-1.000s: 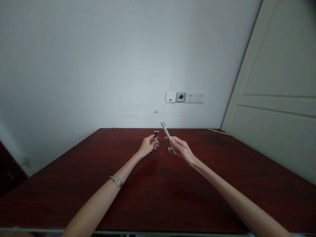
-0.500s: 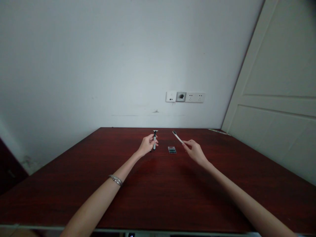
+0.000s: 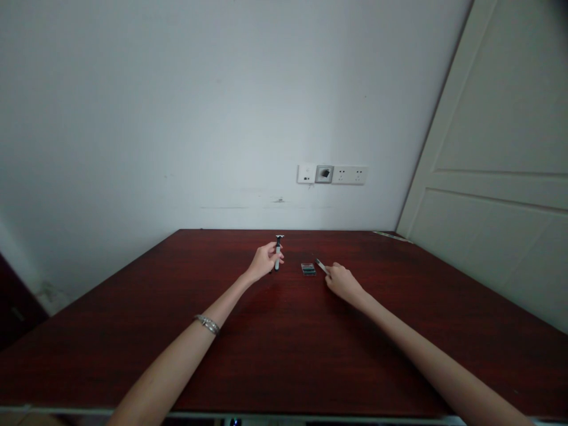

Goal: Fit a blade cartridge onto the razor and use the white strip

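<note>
My left hand (image 3: 265,259) is closed around the pale grey handle of a razor (image 3: 277,260), held upright with its black neck and T-shaped head on top. My right hand (image 3: 344,281) grips a slim white brush (image 3: 322,266) with a dark tip; it slants up and left, and its near end is hidden in the fingers. Between the hands lies a small clear plastic case (image 3: 308,270) with dark green parts inside. The brush's tip is close beside the case's right edge.
Both arms reach over a dark red wooden table (image 3: 284,355). Behind it stands a white wall with a row of sockets (image 3: 349,174). A pale panelled door (image 3: 497,236) borders the right side, and a thin pale strip (image 3: 393,236) lies at the far right corner.
My right hand has moved down and slightly left, bringing the brush lower, toward the case and the tabletop. My left hand and the razor have hardly moved.
</note>
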Demonstrator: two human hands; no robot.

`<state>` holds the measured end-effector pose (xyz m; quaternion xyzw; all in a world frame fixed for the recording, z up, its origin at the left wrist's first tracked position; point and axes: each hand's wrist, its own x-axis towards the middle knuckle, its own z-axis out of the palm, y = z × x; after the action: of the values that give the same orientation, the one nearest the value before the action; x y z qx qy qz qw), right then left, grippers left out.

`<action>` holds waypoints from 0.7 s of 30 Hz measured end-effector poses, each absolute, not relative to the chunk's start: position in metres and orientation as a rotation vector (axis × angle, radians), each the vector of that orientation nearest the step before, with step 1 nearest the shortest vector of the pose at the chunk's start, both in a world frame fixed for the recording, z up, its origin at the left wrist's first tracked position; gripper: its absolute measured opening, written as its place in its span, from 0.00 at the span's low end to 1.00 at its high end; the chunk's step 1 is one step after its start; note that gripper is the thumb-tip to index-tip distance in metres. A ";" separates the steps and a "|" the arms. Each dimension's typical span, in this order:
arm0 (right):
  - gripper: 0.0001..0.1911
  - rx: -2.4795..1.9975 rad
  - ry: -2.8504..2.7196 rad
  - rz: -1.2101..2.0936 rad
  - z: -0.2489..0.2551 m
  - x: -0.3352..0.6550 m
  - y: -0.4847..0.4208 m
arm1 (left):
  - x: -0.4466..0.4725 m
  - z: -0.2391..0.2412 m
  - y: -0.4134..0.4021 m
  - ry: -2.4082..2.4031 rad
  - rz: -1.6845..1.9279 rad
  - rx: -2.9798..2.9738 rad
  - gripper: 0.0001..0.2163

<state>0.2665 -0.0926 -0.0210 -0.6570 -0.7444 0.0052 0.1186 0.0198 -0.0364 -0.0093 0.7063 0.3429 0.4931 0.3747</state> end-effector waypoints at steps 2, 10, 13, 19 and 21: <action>0.15 -1.942 -2.179 0.007 -0.020 0.265 -0.092 | 0.021 -0.009 -0.037 0.878 1.263 1.798 0.09; 0.13 -2.022 -2.189 0.034 -0.023 0.262 -0.085 | 0.022 -0.009 -0.037 0.877 1.251 1.795 0.09; 0.13 -1.979 -2.219 0.035 -0.027 0.262 -0.084 | 0.022 -0.009 -0.036 0.887 1.241 1.803 0.09; 0.15 -1.953 -2.230 0.025 -0.031 0.259 -0.089 | 0.023 -0.010 -0.036 0.886 1.242 1.793 0.09; 0.16 -1.954 -2.233 0.007 -0.030 0.258 -0.090 | 0.023 -0.009 -0.037 0.893 1.242 1.791 0.09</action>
<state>0.2580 -0.0903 -0.0305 -0.6559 -0.7498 0.0023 0.0871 0.0228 -0.0366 -0.0089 0.7023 0.3504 0.4871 0.3831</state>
